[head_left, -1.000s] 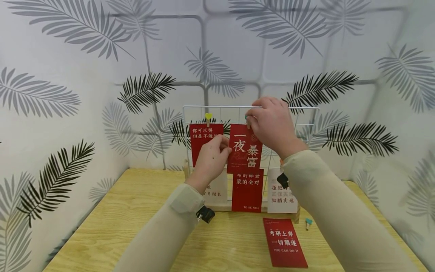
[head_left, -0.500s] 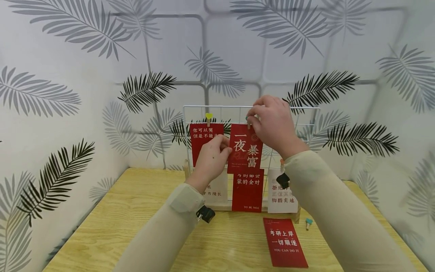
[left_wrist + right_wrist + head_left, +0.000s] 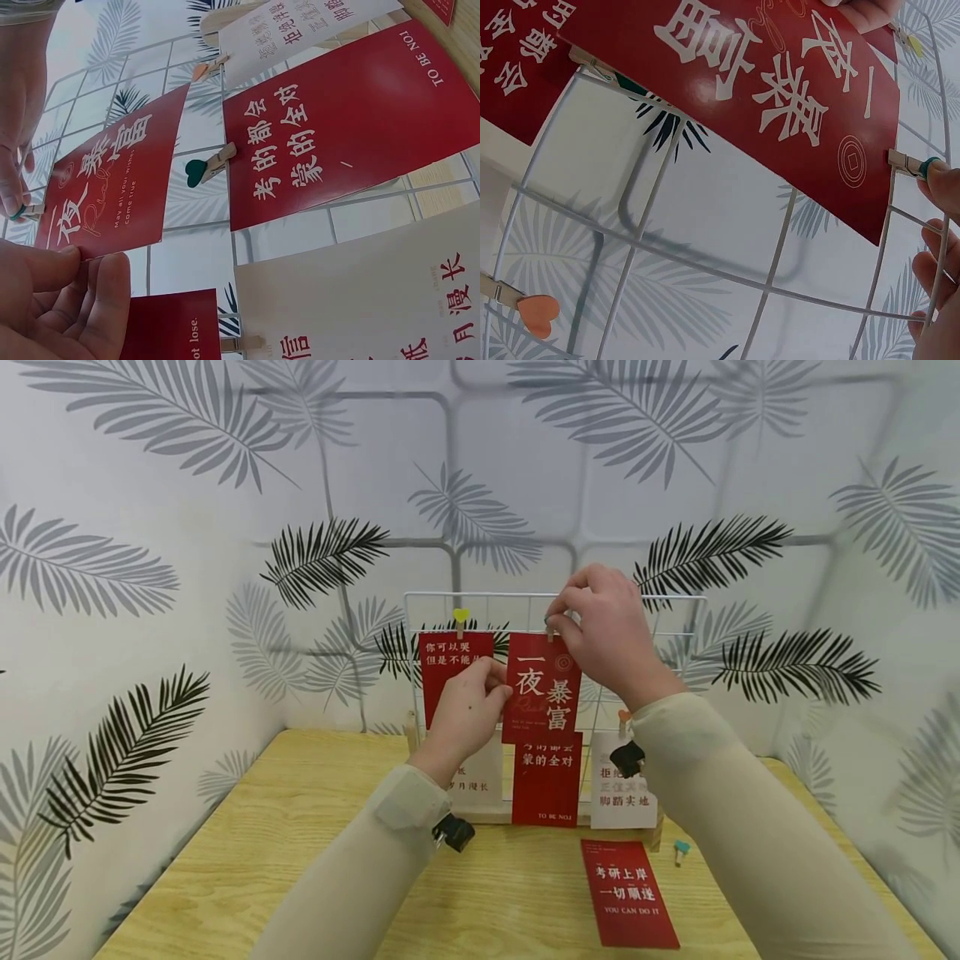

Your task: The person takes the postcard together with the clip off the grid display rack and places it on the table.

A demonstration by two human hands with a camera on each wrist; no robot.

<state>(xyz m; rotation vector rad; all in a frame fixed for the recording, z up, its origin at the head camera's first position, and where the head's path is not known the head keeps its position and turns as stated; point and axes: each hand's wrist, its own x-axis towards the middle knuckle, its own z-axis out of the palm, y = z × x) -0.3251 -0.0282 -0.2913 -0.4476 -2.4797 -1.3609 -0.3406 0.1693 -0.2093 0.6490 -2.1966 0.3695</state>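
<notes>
A red card with white characters [image 3: 543, 689] hangs at the top wire of a white wire grid [image 3: 660, 599]. My left hand [image 3: 468, 710] pinches the card's left edge between thumb and fingers. At the card's top, my right hand [image 3: 607, 627] pinches the green end of a small wooden clothespin [image 3: 907, 163], whose jaws are on the card's edge at the wire. To the left hangs another red card [image 3: 442, 660] under a yellow heart clothespin [image 3: 461, 614], partly covered by my left hand. The lower red card [image 3: 547, 785] has a green heart clothespin [image 3: 206, 166].
White cards hang low on the grid, one at left [image 3: 480, 777] and one at right [image 3: 622, 810], the latter under an orange heart clothespin [image 3: 536, 313]. A loose red card [image 3: 630, 897] and a teal clothespin [image 3: 681, 852] lie on the wooden table [image 3: 315, 827].
My right hand has risen slightly and edged right, its fingers still at the clothespin. My left hand keeps its pinch on the card, which has barely moved.
</notes>
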